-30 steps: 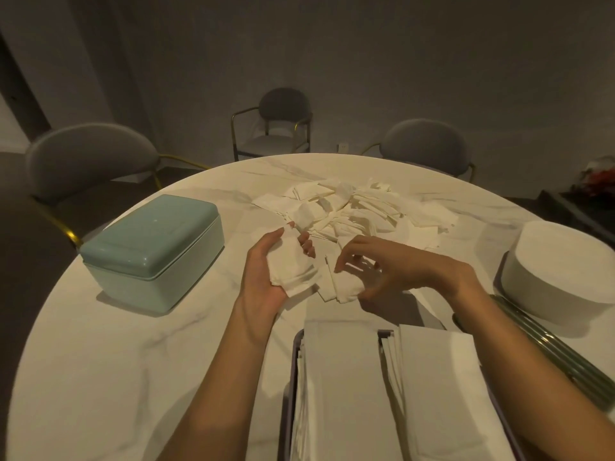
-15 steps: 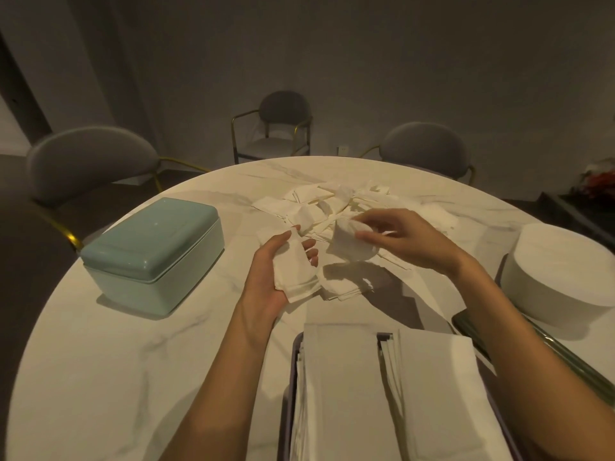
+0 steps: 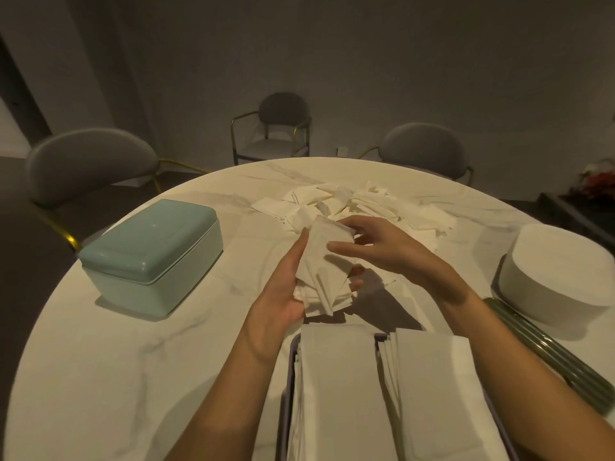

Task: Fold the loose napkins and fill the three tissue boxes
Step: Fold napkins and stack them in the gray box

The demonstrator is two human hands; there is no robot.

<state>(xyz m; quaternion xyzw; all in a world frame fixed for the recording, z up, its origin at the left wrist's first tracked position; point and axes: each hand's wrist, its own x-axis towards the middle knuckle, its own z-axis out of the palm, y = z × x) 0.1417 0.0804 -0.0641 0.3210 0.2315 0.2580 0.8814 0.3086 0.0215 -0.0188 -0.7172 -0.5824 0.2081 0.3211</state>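
Note:
My left hand holds a stack of folded white napkins above the table's middle, thumb along the stack's left edge. My right hand lays a folded napkin onto the top of that stack, pinching it between thumb and fingers. Behind the hands lies a heap of loose napkins. A teal tissue box with its lid on stands at the left. A white round box stands at the right. Just in front of me a dark tray holds two piles of flat napkins.
The round marble table carries everything. A dark ribbed object lies under the white round box at the right. Three grey chairs stand behind the table, one at the left, one further back and one at the right.
My right hand picked a folded napkin from the table, lifted it and brought it left onto the stack in my left hand. My left hand rose slightly with the stack.

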